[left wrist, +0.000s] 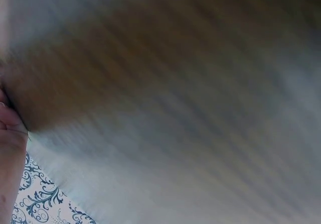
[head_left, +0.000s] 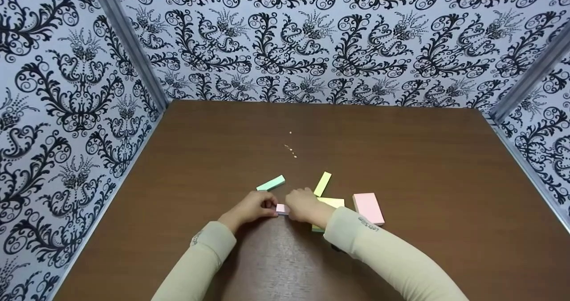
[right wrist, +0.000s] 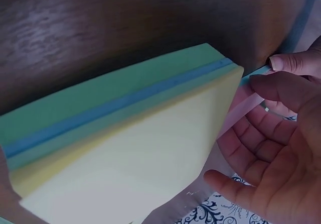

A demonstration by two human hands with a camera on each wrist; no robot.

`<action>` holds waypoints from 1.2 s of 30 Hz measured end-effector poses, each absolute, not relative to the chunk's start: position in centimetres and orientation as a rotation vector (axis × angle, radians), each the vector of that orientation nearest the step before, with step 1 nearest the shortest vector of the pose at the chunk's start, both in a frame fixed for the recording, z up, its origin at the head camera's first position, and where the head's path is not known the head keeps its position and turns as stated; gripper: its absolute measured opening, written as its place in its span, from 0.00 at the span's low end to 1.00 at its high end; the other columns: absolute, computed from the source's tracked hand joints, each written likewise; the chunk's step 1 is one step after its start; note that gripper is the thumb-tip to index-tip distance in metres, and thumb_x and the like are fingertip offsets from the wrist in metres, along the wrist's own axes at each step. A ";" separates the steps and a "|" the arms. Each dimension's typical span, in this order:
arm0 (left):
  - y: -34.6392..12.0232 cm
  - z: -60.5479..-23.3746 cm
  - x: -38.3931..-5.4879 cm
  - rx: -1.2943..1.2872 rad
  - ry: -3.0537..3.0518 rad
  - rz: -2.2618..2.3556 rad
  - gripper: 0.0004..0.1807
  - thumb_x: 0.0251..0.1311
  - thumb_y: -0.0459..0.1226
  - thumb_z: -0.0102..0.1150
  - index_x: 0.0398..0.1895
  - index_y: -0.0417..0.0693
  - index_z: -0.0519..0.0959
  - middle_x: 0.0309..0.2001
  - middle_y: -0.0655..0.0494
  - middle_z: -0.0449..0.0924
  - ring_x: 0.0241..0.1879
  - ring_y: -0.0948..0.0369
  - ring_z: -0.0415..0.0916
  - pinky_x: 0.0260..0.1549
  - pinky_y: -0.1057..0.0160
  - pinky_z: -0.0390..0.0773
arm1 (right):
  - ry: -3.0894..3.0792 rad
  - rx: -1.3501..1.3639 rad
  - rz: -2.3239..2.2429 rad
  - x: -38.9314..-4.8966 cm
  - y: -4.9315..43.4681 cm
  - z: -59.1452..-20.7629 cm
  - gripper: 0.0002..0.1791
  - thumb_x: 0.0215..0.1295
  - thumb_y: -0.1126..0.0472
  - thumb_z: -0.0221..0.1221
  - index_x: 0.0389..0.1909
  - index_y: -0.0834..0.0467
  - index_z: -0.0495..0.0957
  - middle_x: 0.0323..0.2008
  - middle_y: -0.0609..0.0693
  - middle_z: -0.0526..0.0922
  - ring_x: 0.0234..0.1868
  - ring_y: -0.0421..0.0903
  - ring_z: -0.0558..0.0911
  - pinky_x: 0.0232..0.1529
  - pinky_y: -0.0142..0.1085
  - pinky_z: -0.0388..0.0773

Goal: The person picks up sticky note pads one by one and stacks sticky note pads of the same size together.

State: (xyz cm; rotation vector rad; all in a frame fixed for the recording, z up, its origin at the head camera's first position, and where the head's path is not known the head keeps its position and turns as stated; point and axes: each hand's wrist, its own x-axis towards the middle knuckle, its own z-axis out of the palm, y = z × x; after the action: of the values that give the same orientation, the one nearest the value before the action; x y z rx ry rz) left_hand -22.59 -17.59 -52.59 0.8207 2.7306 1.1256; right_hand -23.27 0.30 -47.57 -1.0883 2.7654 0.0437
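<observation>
Both hands hold a small pad of pink sticky notes [head_left: 282, 209] low over the table's near middle. In the head view, my left hand [head_left: 254, 206] pinches its left end between thumb and fingers. On the other end, my right hand [head_left: 307, 205] grips it with curled fingers that hide that part. A pink face [right wrist: 242, 114] and a blue-green edge show at my right fingers in the right wrist view. Beside that hand lies a sticky-note stack [right wrist: 130, 138] in yellow, green and blue layers, partly under the right forearm in the head view. The left wrist view is mostly blurred.
A narrow green pad [head_left: 270, 183] lies beyond the left hand, a narrow yellow pad [head_left: 322, 184] beyond the right. Farther right is a larger pink pad [head_left: 368, 208]. Small pale scraps [head_left: 291, 150] dot the brown table [head_left: 401, 158]. Patterned walls [head_left: 311, 38] enclose its back and sides.
</observation>
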 end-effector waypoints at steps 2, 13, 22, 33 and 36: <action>-17.7 -52.6 -22.6 0.794 2.703 1.153 0.10 0.47 0.35 0.67 0.31 0.39 0.78 0.25 0.52 0.74 0.27 0.65 0.68 0.29 0.70 0.69 | 2.772 -1.100 0.044 -23.3 0.3 -47.8 0.05 0.50 0.61 0.61 0.21 0.58 0.76 0.31 0.53 0.82 0.36 0.51 0.79 0.40 0.47 0.72; -18.0 -52.5 -22.6 0.844 2.743 1.085 0.03 0.50 0.30 0.62 0.23 0.39 0.79 0.25 0.52 0.78 0.28 0.66 0.69 0.31 0.69 0.71 | 2.793 -1.179 0.102 -23.2 0.1 -48.0 0.09 0.50 0.62 0.61 0.15 0.56 0.73 0.25 0.52 0.81 0.29 0.49 0.79 0.30 0.42 0.73; -17.6 -52.7 -22.5 0.953 2.769 1.087 0.03 0.48 0.30 0.62 0.21 0.39 0.79 0.23 0.51 0.77 0.28 0.62 0.70 0.33 0.69 0.70 | 2.818 -1.240 0.120 -23.1 0.1 -48.5 0.11 0.47 0.64 0.62 0.12 0.56 0.71 0.20 0.51 0.79 0.23 0.47 0.78 0.23 0.39 0.74; -17.6 -52.4 -22.5 0.814 2.741 1.079 0.04 0.51 0.30 0.61 0.22 0.39 0.80 0.25 0.54 0.76 0.29 0.66 0.66 0.32 0.67 0.69 | 2.749 -1.179 0.166 -23.1 -0.1 -48.3 0.05 0.51 0.62 0.61 0.22 0.59 0.77 0.27 0.53 0.79 0.29 0.47 0.78 0.28 0.38 0.76; -17.6 -52.5 -22.5 0.819 2.748 1.066 0.04 0.51 0.31 0.61 0.22 0.39 0.80 0.26 0.54 0.75 0.29 0.65 0.67 0.32 0.67 0.69 | 2.756 -1.162 0.134 -23.2 -0.2 -48.3 0.05 0.50 0.63 0.61 0.20 0.59 0.76 0.26 0.53 0.79 0.28 0.48 0.78 0.27 0.39 0.76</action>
State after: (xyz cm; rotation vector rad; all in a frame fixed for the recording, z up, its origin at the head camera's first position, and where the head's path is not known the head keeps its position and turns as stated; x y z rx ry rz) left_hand -22.54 -17.56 -52.45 0.8194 2.7483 1.0664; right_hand -23.18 -0.18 -48.33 -1.1625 2.7558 0.1336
